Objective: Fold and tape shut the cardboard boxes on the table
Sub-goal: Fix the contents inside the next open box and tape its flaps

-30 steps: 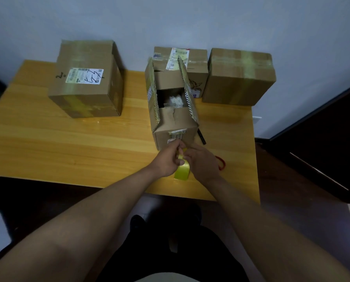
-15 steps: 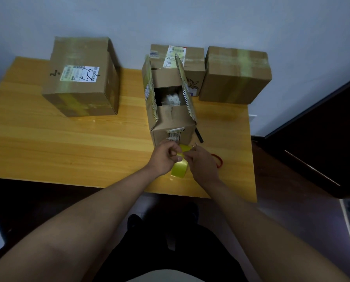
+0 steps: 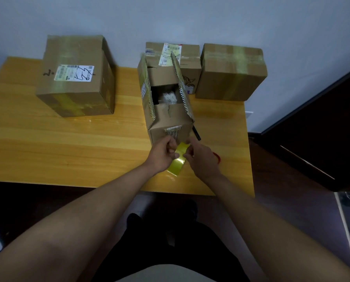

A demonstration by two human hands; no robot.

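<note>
A tall cardboard box (image 3: 171, 130) stands in the middle of the wooden table (image 3: 68, 151), its two long top flaps upright and white contents showing inside. Just in front of it I hold a roll of yellow tape (image 3: 178, 159) between both hands. My left hand (image 3: 163, 153) grips the roll from the left. My right hand (image 3: 201, 157) pinches the tape at the roll's top edge, close to the box's near face.
Three taped boxes sit on the table: a large one (image 3: 76, 78) at back left, a labelled one (image 3: 188, 58) behind the open box, another (image 3: 231, 72) at back right. A black pen (image 3: 196, 133) and a red object (image 3: 218, 156) lie right of my hands. A dark cabinet (image 3: 322, 129) stands right.
Both hands stay together on the tape roll in front of the open box, shifting slightly toward its near face. The boxes have not moved.
</note>
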